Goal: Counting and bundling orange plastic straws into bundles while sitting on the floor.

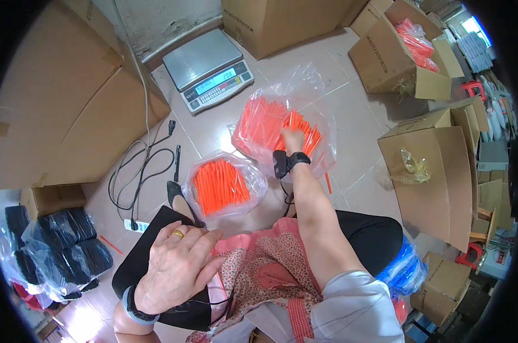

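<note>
My right hand [293,139] reaches into a large clear plastic bag [322,94] of orange plastic sticks [264,123]. Its fingers are closed on some of the sticks, though their tips are hidden among them. Nearer to me, a second clear bag [258,186] stands with its mouth spread wide, full of upright orange sticks [220,186]. Over my left thigh, my left hand [176,263] is held loosely, fingers bent and slightly apart, with nothing visible in it.
A digital scale [204,60] with a lit display sits by the wall. Black cables [139,166] and a pen [178,163] lie to the left. Large cartons [59,103] surround the floor; one carton [379,63] holds orange bundles. Black packs [64,240] and a blue bundle [404,266] flank me.
</note>
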Demonstrator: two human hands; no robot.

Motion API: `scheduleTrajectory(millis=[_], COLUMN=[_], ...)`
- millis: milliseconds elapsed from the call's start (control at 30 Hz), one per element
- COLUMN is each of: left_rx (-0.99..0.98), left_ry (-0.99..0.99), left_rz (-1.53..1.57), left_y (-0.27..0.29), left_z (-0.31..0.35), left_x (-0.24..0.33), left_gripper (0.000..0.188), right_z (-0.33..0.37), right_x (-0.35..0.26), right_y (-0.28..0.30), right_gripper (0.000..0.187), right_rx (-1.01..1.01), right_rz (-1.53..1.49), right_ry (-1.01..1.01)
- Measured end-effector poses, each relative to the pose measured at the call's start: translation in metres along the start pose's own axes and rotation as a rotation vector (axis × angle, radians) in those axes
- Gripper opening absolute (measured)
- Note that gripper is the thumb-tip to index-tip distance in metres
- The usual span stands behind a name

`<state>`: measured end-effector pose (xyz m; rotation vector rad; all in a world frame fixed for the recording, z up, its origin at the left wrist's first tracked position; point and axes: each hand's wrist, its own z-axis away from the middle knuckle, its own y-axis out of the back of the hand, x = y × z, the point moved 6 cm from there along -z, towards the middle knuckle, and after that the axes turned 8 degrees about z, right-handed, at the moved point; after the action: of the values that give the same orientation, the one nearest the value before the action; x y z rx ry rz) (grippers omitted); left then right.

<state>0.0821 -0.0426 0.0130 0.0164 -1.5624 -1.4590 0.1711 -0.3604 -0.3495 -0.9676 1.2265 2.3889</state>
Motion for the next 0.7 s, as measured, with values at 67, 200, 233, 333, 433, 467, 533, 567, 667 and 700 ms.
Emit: scheduleTrajectory(millis=[67, 200, 233, 333, 433, 467, 533, 567, 667, 700], left_rx=[0.008, 0.007, 0.004, -0.001, 0.000, 0.003, 0.001, 0.001, -0.001, -0.004], left_ry=[0.001, -0.005, -0.009, -0.011, -0.004, -0.010, -0.009, -0.008, -0.002, 0.003], left_rz=[-0.009, 0.001, -0.006, -0.014, -0.023, -0.026, -0.019, -0.012, -0.011, -0.015], left_y=[0.001, 0.000, 0.001, 0.000, 0.000, 0.000, 0.000, 0.000, 0.002, 0.002], left_z=[0.000, 0.001, 0.001, 0.001, 0.002, 0.002, 0.001, 0.001, -0.001, -0.002], left_x=[0.000, 0.001, 0.003, 0.002, 0.000, 0.000, -0.001, -0.003, 0.000, 0.002], left_gripper=[0.038, 0.038, 0.038, 0.039, 0.040, 0.040, 0.040, 0.040, 0.040, 0.040], right_z=[-0.007, -0.017, -0.019, -0.017, 0.001, 0.001, 0.007, 0.001, 0.003, 0.005], right_x=[0.003, 0.011, 0.013, 0.016, -0.006, -0.007, -0.017, -0.012, -0.015, -0.016], right_y=[0.003, 0.006, 0.005, 0.005, 0.002, 0.000, 0.001, -0.004, -0.007, -0.009], right_gripper=[0.026, 0.020, 0.020, 0.018, 0.020, 0.020, 0.022, 0.027, 0.031, 0.031], right_rx=[-0.061, -0.212, -0.210, -0.117, -0.070, -0.068, 0.089, 0.029, 0.029, 0.022], right_rz=[-0.077, -0.316, -0.316, -0.140, 0.087, 0.087, 0.364, 0.401, 0.404, 0.402], right_ry=[-0.021, 0.008, 0.009, 0.006, 0.082, 0.080, 0.166, 0.061, 0.085, 0.083])
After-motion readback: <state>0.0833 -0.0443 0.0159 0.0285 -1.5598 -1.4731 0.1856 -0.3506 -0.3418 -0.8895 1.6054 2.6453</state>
